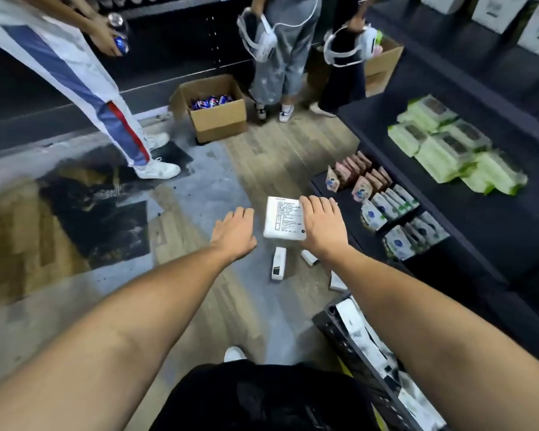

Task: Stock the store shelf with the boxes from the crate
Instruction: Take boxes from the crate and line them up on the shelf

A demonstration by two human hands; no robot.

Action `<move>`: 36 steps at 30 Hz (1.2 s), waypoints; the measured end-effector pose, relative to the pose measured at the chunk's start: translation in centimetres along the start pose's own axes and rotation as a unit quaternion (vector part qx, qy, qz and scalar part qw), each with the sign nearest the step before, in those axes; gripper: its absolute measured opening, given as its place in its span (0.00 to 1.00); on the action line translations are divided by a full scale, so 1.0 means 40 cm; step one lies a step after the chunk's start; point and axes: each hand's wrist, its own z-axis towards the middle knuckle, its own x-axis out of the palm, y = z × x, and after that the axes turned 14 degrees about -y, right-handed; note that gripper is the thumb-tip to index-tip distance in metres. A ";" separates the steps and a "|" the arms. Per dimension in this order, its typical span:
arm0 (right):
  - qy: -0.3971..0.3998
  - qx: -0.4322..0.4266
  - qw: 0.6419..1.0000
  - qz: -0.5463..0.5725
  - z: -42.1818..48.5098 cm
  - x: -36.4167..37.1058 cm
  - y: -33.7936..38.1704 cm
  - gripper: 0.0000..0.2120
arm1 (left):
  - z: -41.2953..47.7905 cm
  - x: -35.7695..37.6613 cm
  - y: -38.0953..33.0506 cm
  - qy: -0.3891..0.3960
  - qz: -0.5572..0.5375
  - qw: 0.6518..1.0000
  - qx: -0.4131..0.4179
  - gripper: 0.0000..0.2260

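- Wood-plank floor (280, 157) runs beside a dark shelf (479, 231) stocked with pouches.
- Right hand (319, 223) grips a white box (282, 217) by its edge, above the floor.
- Left hand (235, 231) is spread and empty, just beside it.
- Black crate (339, 337) sits lower right.

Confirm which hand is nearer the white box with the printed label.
Right. The right hand is on the white box, fingers laid over its right edge. The left hand is open to the box's left, apart from it.
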 end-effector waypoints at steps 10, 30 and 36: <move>0.010 -0.031 0.999 0.001 0.254 0.072 0.127 0.46 | 0.179 -0.052 0.216 0.000 0.011 0.999 -0.032 0.25; 0.029 -0.011 0.999 0.011 0.674 0.186 -0.033 0.44 | 0.662 -0.060 0.239 -0.004 0.004 1.000 -0.017 0.25; -0.004 0.080 0.997 -0.010 0.768 0.221 -0.058 0.38 | 0.878 -0.063 0.248 0.001 0.002 0.995 0.098 0.27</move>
